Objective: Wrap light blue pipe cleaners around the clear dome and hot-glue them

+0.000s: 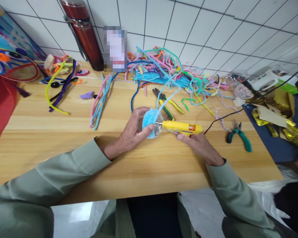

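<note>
My left hand is wrapped round a clear plastic container that has light blue pipe cleaner wound about it. Two loose lengths of the same blue rise from the coil and lean to the upper right. In my right hand is a yellow hot glue gun, with its metal nozzle at the right side of the blue coil, near my left thumb. A black cord runs from behind the gun to the upper right. Behind the container lie yellow-handled pliers.
Green-handled pliers lie at the right. A heap of coloured pipe cleaners fills the back, beside a red thermos and a blurred upright rectangle. Pink and blue pipe cleaners lie left of centre. Gold foil is at the far right.
</note>
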Tool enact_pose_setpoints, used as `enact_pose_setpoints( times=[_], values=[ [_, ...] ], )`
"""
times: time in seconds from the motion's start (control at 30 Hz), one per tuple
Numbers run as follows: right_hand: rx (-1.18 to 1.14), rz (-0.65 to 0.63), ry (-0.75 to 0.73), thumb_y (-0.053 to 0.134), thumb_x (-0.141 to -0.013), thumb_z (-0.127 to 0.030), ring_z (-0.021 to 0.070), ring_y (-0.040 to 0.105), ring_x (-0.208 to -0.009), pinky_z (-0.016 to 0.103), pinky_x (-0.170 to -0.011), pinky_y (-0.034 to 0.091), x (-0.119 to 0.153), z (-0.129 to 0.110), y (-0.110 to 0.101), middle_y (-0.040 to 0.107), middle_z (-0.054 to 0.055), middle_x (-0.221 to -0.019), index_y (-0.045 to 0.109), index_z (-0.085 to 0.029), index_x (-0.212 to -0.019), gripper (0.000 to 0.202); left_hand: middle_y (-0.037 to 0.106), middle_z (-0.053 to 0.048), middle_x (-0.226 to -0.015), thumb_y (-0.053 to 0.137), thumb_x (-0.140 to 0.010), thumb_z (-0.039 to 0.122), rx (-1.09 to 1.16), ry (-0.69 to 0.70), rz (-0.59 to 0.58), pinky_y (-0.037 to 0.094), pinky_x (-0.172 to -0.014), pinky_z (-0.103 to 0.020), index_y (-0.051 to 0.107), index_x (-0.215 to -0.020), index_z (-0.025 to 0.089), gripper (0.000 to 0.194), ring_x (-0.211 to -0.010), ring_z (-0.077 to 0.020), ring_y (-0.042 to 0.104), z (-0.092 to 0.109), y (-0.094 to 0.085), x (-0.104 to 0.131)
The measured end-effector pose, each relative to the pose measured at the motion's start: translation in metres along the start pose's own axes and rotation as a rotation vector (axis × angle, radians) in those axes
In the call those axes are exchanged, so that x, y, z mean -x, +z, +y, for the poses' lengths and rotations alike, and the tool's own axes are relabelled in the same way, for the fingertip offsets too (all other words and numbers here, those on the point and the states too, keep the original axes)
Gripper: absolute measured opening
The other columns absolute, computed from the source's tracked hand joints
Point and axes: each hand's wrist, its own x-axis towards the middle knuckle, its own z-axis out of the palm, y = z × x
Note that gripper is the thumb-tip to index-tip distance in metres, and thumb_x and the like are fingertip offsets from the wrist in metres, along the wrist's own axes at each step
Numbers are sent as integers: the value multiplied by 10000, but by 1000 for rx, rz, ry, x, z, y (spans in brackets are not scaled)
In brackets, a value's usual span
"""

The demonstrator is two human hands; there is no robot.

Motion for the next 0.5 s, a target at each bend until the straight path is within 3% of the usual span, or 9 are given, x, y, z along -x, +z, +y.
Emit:
enact_pose_setpoints(
  times=[0.23,0.37,0.5],
  values=[
    [-53,50,15,811,-930,-649,269,793,-959,415,-873,676,3,-2,-4,837,59,-1020,829,-258,-1065,415,601,-138,-1425,661,-1088,473,26,-17,-4,581,-1098,-481,479,-1480,251,486,-1271,-268,643,3,0,0],
    [-74,76,4,819,-904,-684,280,803,-962,430,-885,680,5,-1,-9,826,50,-941,788,-250,-917,435,614,-125,-1395,664,-1088,490,50,-27,-8,609,-1057,-448,474,-1470,249,490,-1208,-244,670,5,0,-1],
    [94,266,-54,767,-964,-635,273,769,-915,433,-850,656,7,5,-28,799,43,-937,770,-256,-977,379,614,-135,-1415,677,-1080,489,23,-18,-10,588,-1106,-478,487,-1472,246,499,-1255,-264,661,6,-2,-1]
  ],
)
